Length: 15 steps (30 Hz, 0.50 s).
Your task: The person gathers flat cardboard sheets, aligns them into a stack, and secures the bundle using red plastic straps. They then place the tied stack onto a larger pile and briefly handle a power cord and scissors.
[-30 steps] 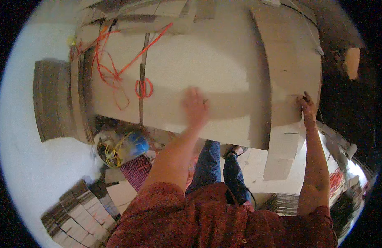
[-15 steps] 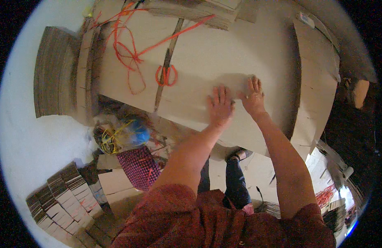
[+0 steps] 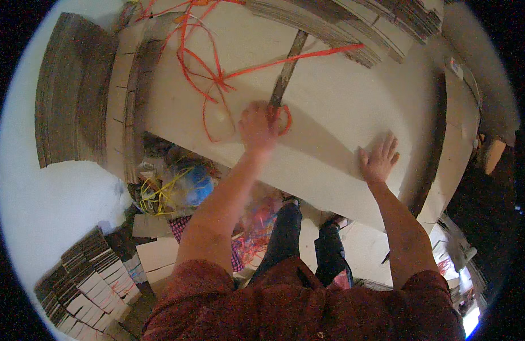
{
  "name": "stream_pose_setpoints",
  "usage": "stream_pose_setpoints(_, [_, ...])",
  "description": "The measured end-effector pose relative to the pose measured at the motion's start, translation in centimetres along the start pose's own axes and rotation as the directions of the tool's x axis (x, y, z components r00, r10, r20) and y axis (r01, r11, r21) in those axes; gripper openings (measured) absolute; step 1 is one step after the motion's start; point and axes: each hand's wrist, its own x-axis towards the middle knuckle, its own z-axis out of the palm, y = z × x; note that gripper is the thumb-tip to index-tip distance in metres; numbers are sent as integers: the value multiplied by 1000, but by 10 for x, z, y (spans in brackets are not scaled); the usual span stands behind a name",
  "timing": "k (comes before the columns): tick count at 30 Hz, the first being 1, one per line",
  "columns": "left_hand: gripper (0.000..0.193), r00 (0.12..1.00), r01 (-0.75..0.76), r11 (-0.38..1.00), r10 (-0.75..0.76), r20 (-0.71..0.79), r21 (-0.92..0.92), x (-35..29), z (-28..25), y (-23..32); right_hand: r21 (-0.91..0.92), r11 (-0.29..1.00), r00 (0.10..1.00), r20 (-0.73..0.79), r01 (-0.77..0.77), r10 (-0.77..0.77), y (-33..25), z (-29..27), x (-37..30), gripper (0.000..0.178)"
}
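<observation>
My left hand [image 3: 258, 129] is over the red-handled scissors [image 3: 287, 120], covering part of their handles. Motion smears its fingers, so whether they grip the scissors is unclear. The scissors lie across a narrow dark strip [image 3: 289, 65] in the pale board surface [image 3: 325, 108]. Farther right, my right hand [image 3: 379, 160] rests flat on that surface, fingers spread, holding nothing. Red plastic twine [image 3: 220, 79] lies in loose loops beyond my left hand, with one length running right toward stacked cardboard [image 3: 325, 34].
Tall cardboard stacks [image 3: 75, 91] stand at the left, by a white wall. Below the board's near edge lie a blue bundle [image 3: 199, 184] and yellow twine [image 3: 163, 193]. Smaller cardboard stacks [image 3: 92, 278] fill the lower left. A raised cardboard panel [image 3: 457, 142] borders the right side.
My left hand has moved left onto the scissors, away from my right hand. My right hand has shifted right and down slightly, still flat. The view has shifted, showing more stacked cardboard at the far side.
</observation>
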Motion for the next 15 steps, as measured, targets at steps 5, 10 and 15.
stream_pose_setpoints(5, [37,985,-175,984,175,7,21,19,8,-28,73,995,989,-138,70,-59,3,6,2,82])
stream_pose_setpoints(10, [35,921,-218,935,292,-257,278,77,-4,-109,40,992,971,-210,121,-110,5,20,-1,81])
stream_pose_setpoints(15, [40,988,28,976,5,-151,217,70,-63,-142,8,997,974,-214,79,-75,-1,10,-18,80])
